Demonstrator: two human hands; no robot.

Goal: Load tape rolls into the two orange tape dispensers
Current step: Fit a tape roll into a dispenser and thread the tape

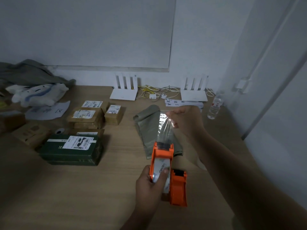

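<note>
My left hand (148, 185) grips an orange tape dispenser (162, 151) with a clear tape roll (162, 168) seated in it, my thumb pressing on the roll. A strip of clear tape (165, 128) runs from the dispenser's front end up to my right hand (186, 121), which pinches the strip's free end above the table. A second orange tape dispenser (178, 188) lies on the wooden table (83, 188) just right of my left hand; I cannot tell whether it holds a roll.
A grey-green mailer bag (147, 123) lies under the tape strip. Cardboard parcels (86, 117) and a dark green box (71, 150) sit to the left. Two white routers (123, 94) (193, 95), cables, paper sheets and a water bottle (215, 107) line the back wall.
</note>
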